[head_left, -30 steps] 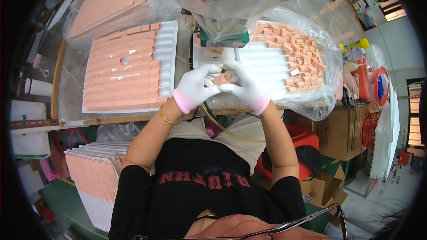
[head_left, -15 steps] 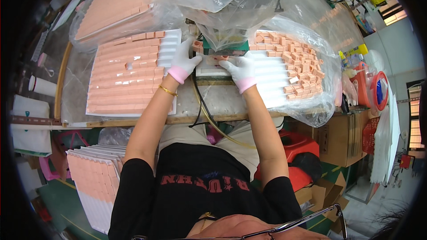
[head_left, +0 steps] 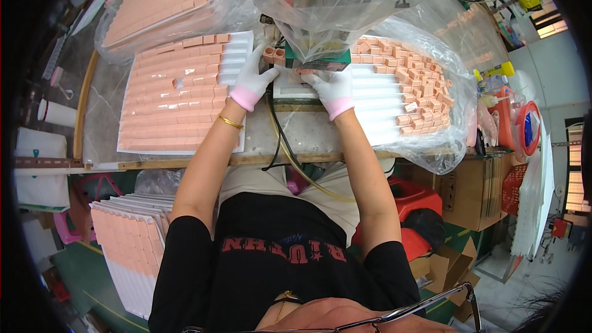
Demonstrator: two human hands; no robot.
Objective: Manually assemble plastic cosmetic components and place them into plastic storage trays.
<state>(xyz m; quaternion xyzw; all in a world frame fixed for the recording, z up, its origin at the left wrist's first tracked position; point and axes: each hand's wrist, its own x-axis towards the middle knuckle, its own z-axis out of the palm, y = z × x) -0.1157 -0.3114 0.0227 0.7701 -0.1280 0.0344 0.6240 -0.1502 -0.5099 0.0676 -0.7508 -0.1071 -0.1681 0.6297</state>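
Note:
My white-gloved left hand (head_left: 251,80) is at the left side of a plastic-draped machine with a green base (head_left: 317,61). Its thumb and fingers are spread apart. Two small peach blocks (head_left: 274,56) with round openings sit beside its fingers, above the thumb. My right hand (head_left: 333,89), gloved too, reaches under the machine's front edge, thumb pointing left. A peach piece (head_left: 304,71) shows near that thumb's tip. The machine hides the other fingertips, so I cannot tell their grip. Below both hands lies a pale plate (head_left: 295,92).
On the left lies a ridged white tray (head_left: 237,55) with rows of peach blocks (head_left: 172,98). Loose blocks (head_left: 425,95) cover part of a right-hand tray (head_left: 376,108) on clear plastic. Further trays (head_left: 163,3) are stacked behind. A hose (head_left: 280,142) hangs over the table's wooden edge (head_left: 296,159).
Two peach blocks now show beside my left hand, where one showed earlier. My left hand has shifted slightly left. My right hand has moved slightly up under the machine's edge.

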